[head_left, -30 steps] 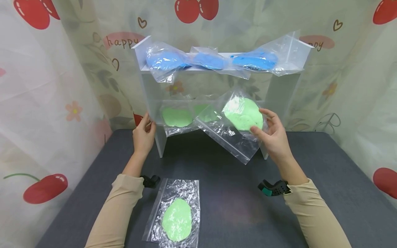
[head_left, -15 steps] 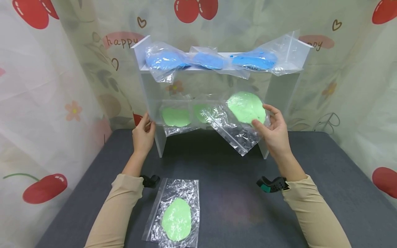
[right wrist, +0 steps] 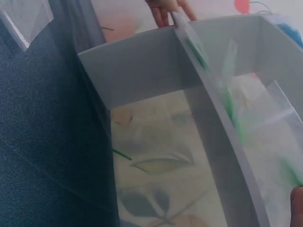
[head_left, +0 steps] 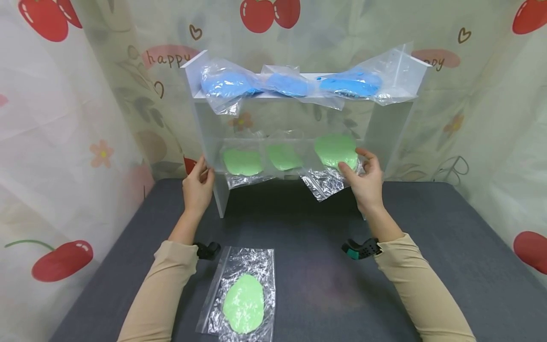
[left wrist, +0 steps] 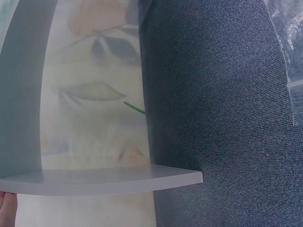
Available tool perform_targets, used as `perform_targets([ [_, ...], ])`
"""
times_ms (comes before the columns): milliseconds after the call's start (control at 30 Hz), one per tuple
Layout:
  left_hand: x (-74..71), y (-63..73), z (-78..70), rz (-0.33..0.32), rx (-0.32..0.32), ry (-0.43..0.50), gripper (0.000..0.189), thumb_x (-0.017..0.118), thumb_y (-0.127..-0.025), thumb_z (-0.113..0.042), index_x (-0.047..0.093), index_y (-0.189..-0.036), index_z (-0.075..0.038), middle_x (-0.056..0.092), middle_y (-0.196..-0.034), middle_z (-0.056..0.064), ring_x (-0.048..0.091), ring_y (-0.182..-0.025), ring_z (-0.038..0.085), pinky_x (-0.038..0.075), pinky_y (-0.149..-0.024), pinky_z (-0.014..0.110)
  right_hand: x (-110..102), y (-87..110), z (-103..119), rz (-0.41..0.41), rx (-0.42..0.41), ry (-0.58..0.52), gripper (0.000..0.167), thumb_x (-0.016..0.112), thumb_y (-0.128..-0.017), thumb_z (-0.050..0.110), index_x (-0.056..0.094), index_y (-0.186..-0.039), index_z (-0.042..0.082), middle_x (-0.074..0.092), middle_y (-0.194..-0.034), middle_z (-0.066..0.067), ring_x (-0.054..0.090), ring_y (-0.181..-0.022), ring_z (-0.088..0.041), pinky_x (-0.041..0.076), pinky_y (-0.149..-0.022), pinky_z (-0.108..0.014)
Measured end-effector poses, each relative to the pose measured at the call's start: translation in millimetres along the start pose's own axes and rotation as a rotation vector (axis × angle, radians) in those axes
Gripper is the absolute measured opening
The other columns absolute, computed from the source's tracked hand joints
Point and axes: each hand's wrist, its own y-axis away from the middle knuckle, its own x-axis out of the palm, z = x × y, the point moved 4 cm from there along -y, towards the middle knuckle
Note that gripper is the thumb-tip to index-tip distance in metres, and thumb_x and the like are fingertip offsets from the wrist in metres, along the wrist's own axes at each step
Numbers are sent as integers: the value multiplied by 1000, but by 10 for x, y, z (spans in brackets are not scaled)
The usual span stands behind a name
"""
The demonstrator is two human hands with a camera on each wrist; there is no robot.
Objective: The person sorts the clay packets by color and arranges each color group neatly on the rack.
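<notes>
My right hand [head_left: 366,179] pinches a clear zip bag with a flat light-green piece [head_left: 335,149] in it, at the right end of the middle level of a white two-level shelf [head_left: 213,128]. The bag's zip end hangs over the front edge. To its left on that level lie two similar green-filled bags, one at the left [head_left: 242,162] and one in the middle [head_left: 284,156]. My left hand [head_left: 197,190] grips the shelf's left side panel with its fingertips. In the right wrist view, a green-filled bag [right wrist: 270,113] is blurred, near a fingertip.
Several bags with blue contents [head_left: 290,84] lie along the top level. Another green-filled bag [head_left: 243,304] lies flat on the dark table [head_left: 316,285], in front of the shelf. A printed curtain [head_left: 483,95] stands behind and at both sides.
My right hand has moved the green-filled bag left, down and onto the middle level, uncovering the middle bag. The left hand stays at the side panel.
</notes>
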Motion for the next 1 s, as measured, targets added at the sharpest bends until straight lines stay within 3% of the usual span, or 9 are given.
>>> perform_targets([
  [67, -1, 0, -4, 0, -4, 1, 49, 51, -95, -14, 41, -142, -19, 56, -131, 19, 63, -108, 34, 54, -85, 45, 25, -10, -23, 6, 5, 19, 53, 63, -88, 13, 39, -134, 10, 37, -112, -4, 30, -39, -2, 48, -55, -14],
  [200, -2, 3, -10, -3, -12, 0, 49, 51, -95, -12, 40, -142, -18, 55, -131, 19, 63, -108, 34, 54, -85, 46, 68, -23, -50, 23, 12, 41, 51, 58, -91, 16, 38, -137, 7, 28, -132, -13, 44, -47, -2, 51, -62, -13],
  [367, -3, 1, -16, -21, 3, -11, 48, 53, -94, -11, 43, -141, -15, 59, -125, 22, 64, -105, 35, 55, -84, 46, 100, -31, -73, 55, 49, 101, 49, 46, -97, 25, 34, -142, 9, 31, -115, -2, 55, -64, -1, 52, -67, -12],
  [533, -3, 1, -21, -25, 8, -12, 48, 53, -94, -11, 44, -140, -15, 59, -126, 20, 64, -104, 35, 55, -84, 45, 109, -41, -96, 87, 80, 137, 51, 35, -100, 30, 28, -147, 12, 35, -100, 4, 55, -78, -2, 53, -73, -11],
  [733, -4, 5, -26, -25, 11, -7, 48, 53, -93, -10, 44, -140, -16, 58, -128, 19, 64, -105, 35, 54, -85, 46, 133, -54, -108, 115, 65, 117, 51, 42, -97, 18, 31, -146, 9, 34, -109, 3, 59, -74, 1, 54, -70, -11],
  [1000, -2, -2, -22, -31, 16, 0, 48, 53, -93, -10, 46, -140, -17, 58, -128, 19, 64, -106, 35, 54, -85, 46, 165, -69, -123, 123, 29, 123, 51, 49, -93, 10, 36, -142, 2, 40, -108, -1, 61, -69, 3, 54, -65, -13],
])
